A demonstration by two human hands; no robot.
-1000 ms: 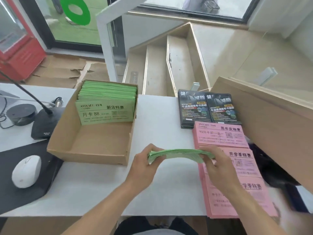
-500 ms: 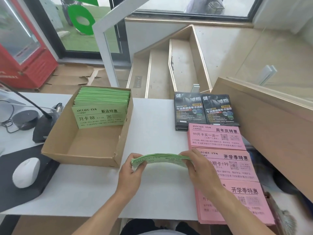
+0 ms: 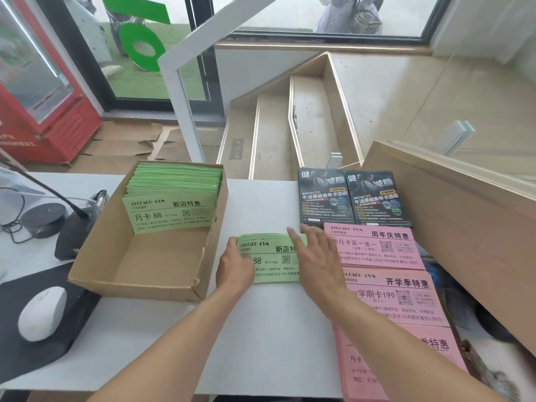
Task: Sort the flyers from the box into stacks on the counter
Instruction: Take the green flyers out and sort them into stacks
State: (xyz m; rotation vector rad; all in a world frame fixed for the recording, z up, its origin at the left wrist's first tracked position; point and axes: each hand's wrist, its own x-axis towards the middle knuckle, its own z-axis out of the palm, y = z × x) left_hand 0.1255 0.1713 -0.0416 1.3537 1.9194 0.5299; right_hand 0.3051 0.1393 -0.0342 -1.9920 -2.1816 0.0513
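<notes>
Green flyers (image 3: pixel 272 261) lie flat on the white bench (image 3: pixel 261 329) just right of the cardboard box (image 3: pixel 139 265). Left hand (image 3: pixel 233 268) grips the stack's left edge; right hand (image 3: pixel 316 259) rests flat, fingers straight, over its right end.

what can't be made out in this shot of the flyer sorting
- Green flyer bundle on the counter, head view: its right part is hidden under the right hand, its left edge under the left hand.
- Nearest pink flyer stack: partly covered by the right forearm.
- Green flyers in the cardboard box: the small print is too small to read.
</notes>
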